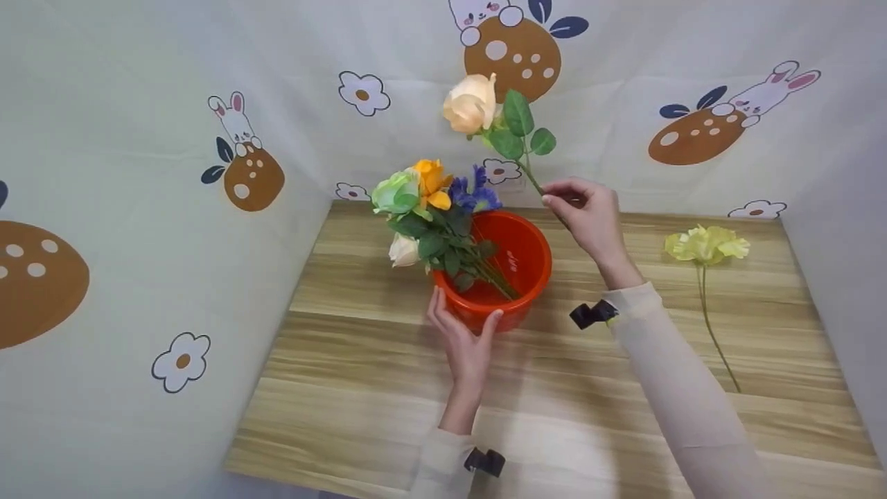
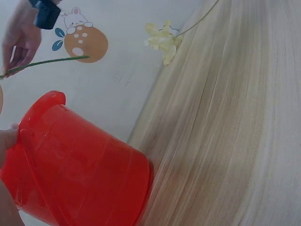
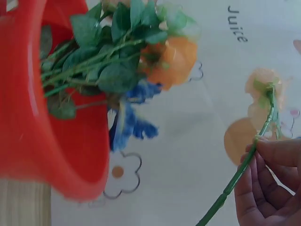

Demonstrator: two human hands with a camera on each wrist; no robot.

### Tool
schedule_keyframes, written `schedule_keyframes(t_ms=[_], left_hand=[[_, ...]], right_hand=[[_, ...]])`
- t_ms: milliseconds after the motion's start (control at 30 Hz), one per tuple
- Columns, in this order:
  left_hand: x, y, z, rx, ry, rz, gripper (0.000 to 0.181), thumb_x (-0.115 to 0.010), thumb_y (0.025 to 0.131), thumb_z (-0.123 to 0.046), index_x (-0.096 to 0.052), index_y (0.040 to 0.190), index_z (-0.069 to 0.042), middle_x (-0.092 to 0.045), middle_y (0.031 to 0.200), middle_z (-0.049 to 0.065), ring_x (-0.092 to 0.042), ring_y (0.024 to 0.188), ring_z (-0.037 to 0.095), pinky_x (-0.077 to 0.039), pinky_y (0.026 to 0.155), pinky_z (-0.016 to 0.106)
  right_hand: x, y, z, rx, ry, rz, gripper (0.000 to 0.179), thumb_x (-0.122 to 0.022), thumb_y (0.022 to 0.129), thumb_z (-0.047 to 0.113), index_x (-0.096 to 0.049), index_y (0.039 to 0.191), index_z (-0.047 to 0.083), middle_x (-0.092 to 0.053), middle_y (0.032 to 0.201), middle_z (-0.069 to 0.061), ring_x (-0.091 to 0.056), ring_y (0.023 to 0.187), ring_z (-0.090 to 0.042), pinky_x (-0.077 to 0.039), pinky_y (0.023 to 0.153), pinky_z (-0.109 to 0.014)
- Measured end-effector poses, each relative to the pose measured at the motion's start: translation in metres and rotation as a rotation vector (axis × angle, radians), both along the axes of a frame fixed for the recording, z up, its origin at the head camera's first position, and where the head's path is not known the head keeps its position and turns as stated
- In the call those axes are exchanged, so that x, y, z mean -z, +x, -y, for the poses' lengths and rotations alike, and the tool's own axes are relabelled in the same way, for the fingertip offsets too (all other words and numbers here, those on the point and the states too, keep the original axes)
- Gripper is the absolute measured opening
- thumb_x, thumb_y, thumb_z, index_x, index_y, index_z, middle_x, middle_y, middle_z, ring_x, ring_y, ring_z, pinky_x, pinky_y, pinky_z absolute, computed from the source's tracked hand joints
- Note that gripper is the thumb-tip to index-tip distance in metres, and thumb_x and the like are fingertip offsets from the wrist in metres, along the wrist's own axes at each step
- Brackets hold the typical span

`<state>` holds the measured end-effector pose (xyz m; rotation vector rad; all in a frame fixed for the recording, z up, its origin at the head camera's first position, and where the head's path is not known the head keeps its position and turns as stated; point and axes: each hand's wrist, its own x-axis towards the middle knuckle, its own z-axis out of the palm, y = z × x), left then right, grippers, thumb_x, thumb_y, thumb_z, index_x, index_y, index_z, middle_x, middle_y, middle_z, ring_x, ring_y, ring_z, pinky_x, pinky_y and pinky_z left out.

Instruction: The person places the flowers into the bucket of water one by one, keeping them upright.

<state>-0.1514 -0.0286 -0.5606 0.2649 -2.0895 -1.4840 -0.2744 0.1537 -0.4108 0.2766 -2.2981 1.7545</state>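
A red bucket (image 1: 540,267) stands on the wooden table, its handle (image 2: 35,174) hanging down its side. My left hand (image 1: 466,343) rests on the near side, thumb and fingers spread against the wall close to the rim. In the bucket leans a bunch of artificial flowers: a green rose (image 1: 396,192), an orange flower (image 1: 431,181), a blue iris (image 1: 477,190) and a pale rose (image 1: 404,250). Right of the bucket and above it, my right hand (image 1: 585,211) pinches the green stem of a peach rose (image 1: 471,104) between thumb and fingers. Its bloom points up and left.
On the right of the table (image 1: 346,346) lies a yellow flower (image 1: 707,244), its long thin stem pointing toward the front. A white printed cloth (image 1: 416,41) with rabbits and flowers hangs behind and at the sides.
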Motion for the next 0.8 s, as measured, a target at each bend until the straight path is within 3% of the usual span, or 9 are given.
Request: schedule_keyframes(t_ms=[333, 500, 667, 800], left_hand=[[0.001, -0.001, -0.001, -0.009, -0.015, -0.015, 0.098, -0.086, 0.076, -0.031, -0.029, 0.149, 0.003, -0.031, 0.153, 0.018, -0.035, 0.143, 0.033, -0.033, 0.120, 0.048], [0.001, -0.002, -0.001, -0.010, -0.009, -0.010, 0.097, -0.085, 0.077, -0.032, -0.029, 0.149, 0.002, -0.031, 0.153, 0.017, -0.035, 0.143, 0.033, -0.032, 0.120, 0.048], [0.001, -0.002, 0.000, -0.014, -0.012, -0.010, 0.098, -0.086, 0.076, -0.031, -0.030, 0.149, 0.002, -0.032, 0.153, 0.017, -0.035, 0.143, 0.033, -0.032, 0.121, 0.047], [0.001, -0.001, 0.001, -0.019, -0.020, -0.017, 0.097, -0.086, 0.076, -0.031, -0.030, 0.148, 0.004, -0.032, 0.152, 0.019, -0.036, 0.142, 0.034, -0.033, 0.120, 0.049]], right_hand=[[-0.021, 0.007, 0.046, -0.092, -0.084, -0.131, 0.017, -0.074, 0.088, 0.005, -0.076, 0.104, -0.002, -0.075, 0.103, -0.020, -0.069, 0.081, -0.002, -0.058, 0.079, -0.017], [-0.011, 0.009, 0.060, -0.121, -0.085, -0.151, 0.016, -0.074, 0.087, 0.003, -0.076, 0.102, -0.002, -0.075, 0.102, -0.019, -0.068, 0.083, -0.003, -0.058, 0.080, -0.018], [0.008, 0.009, 0.065, -0.128, -0.062, -0.104, 0.016, -0.073, 0.088, 0.005, -0.077, 0.103, 0.000, -0.075, 0.101, -0.017, -0.070, 0.086, -0.013, -0.057, 0.081, -0.016], [0.013, 0.010, 0.066, -0.134, -0.057, -0.088, 0.016, -0.074, 0.088, 0.007, -0.077, 0.103, 0.002, -0.075, 0.101, -0.016, -0.070, 0.088, -0.019, -0.057, 0.082, -0.016]])
